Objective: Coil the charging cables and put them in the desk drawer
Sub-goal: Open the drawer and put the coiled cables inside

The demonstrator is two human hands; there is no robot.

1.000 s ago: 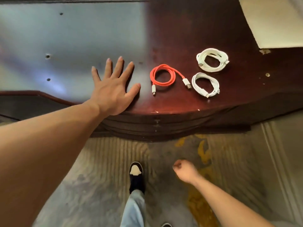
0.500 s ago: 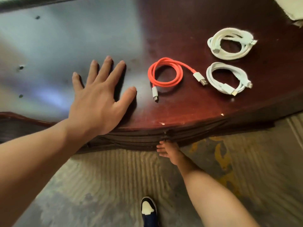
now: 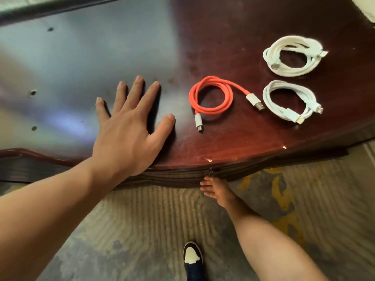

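Observation:
Three coiled cables lie on the dark red desk top (image 3: 233,27). The orange cable (image 3: 211,96) sits in the middle, with white plugs at both ends. One white cable (image 3: 292,55) lies at the far right and another white cable (image 3: 290,100) lies nearer the edge. My left hand (image 3: 129,126) rests flat on the desk with fingers spread, left of the orange cable. My right hand (image 3: 215,189) reaches under the desk edge, and its curled fingers grip the small metal pull (image 3: 212,170) on the drawer front (image 3: 178,176). The drawer is closed.
The desk's left half shows a bright glare and a few small dark spots. A pale object (image 3: 368,9) sits at the far right corner. Below is a worn patterned floor (image 3: 152,220), where my dark shoe with a white toe (image 3: 192,258) stands.
My right hand rose from hanging low above the floor to the drawer front and stays there. The view moved closer to the desk. My left hand stays flat.

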